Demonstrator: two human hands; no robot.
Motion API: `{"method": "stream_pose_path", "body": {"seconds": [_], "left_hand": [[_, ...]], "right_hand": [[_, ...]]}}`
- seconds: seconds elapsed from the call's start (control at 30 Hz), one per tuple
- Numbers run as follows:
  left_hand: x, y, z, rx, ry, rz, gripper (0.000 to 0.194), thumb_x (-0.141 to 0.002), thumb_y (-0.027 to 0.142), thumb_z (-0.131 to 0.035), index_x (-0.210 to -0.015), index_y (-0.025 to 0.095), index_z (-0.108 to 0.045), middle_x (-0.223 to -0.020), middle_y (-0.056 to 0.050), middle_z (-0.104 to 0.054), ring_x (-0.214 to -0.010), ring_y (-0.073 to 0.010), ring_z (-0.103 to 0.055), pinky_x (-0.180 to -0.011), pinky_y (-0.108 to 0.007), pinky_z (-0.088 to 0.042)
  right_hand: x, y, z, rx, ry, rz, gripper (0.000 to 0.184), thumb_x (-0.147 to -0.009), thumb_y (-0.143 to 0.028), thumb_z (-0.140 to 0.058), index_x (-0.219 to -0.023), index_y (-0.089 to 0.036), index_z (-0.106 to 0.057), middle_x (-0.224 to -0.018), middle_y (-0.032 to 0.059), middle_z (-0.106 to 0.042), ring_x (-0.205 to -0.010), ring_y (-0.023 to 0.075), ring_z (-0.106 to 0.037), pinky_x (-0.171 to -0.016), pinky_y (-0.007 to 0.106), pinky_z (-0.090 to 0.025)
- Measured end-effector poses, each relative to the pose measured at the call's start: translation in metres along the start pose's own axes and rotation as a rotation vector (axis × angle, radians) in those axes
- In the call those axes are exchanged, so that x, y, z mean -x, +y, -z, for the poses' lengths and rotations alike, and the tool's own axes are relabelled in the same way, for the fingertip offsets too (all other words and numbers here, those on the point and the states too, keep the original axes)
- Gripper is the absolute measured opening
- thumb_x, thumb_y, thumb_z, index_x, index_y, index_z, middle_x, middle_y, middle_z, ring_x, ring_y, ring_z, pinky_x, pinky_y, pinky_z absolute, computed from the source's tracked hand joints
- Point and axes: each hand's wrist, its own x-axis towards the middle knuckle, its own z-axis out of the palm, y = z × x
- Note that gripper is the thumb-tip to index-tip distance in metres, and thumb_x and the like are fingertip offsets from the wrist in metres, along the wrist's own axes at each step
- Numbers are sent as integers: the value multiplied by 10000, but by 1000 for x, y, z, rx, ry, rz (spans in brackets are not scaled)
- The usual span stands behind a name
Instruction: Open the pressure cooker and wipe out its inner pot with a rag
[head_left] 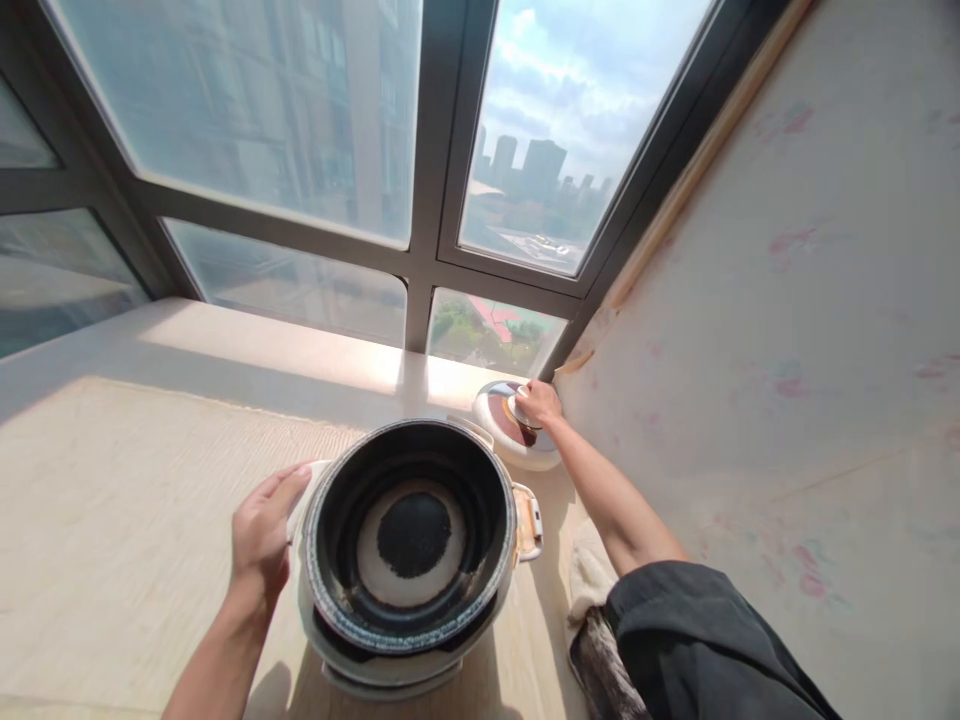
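Head view. The left hand [261, 535] is resting flat, fingers extended, against the left side of a round white cooker body with a dark, open interior [409, 545], gripping nothing. The cooker is standing on the pale bench [112, 480], between the two hands. The right hand [538, 403] is reaching forward, fingers closing over the knob of a round white lid with a dark red top [510, 428], which is lying beyond the cooker near the window frame [431, 260].
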Motion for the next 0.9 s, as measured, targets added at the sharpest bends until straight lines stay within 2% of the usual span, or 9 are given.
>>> {"method": "stream_pose_path", "body": {"seconds": [0.1,0.23,0.33,0.47,0.63,0.77,0.9], "left_hand": [[2,2,0,-35,1,-8,482,-459,444,-867,-842,165,-781,-838,-66,-749,-855,-258,-693,-714,-314,-581],[4,8,-3,-107,-15,-47,435,-424,494,-849,-704,183,-733,-871,-95,-758,-928,-308,-693,-697,-335,-590],[6,10,-6,-116,-10,-50,469,-426,514,-831,-739,174,-748,-857,-98,-751,-960,-313,-689,-729,-338,-590],[6,7,-6,-137,-4,-98,454,-500,529,-804,-768,167,-747,-866,-100,-747,-1034,-321,-679,-784,-346,-588],[3,1,-1,-80,-38,-52,489,-483,528,-852,-799,167,-758,-859,-95,-750,-932,-316,-697,-724,-355,-588],[-3,-3,3,-9,-53,-5,525,-451,518,-888,-815,168,-746,-839,-82,-740,-883,-294,-706,-761,-348,-591],[-6,-8,4,12,-85,2,507,-488,521,-879,-820,172,-721,-819,-70,-730,-874,-297,-711,-784,-372,-592]], "right_hand": [[-1,8,-16,4,-21,-17,316,-987,-347,-584,-1173,-134,-725,-1195,158,-735,-1105,262,-693,-795,274,-457],[-2,19,-32,29,-40,-27,330,-970,-331,-585,-1196,-132,-720,-1210,168,-732,-1121,277,-693,-817,289,-466],[-1,25,-40,49,-53,-14,335,-961,-339,-586,-1201,-153,-727,-1213,153,-733,-1122,278,-691,-827,291,-471],[1,28,-46,67,-66,13,342,-933,-350,-620,-1194,-162,-733,-1196,134,-738,-1112,276,-688,-816,289,-469],[5,27,-55,68,-58,32,335,-907,-343,-633,-1160,-150,-736,-1160,135,-743,-1069,269,-692,-773,289,-457],[9,24,-64,60,-42,32,338,-903,-340,-621,-1156,-146,-737,-1148,138,-745,-1062,271,-691,-786,292,-458],[9,22,-68,53,-40,21,360,-887,-314,-625,-1191,-157,-739,-1166,132,-746,-1086,273,-689,-823,290,-469]]}}
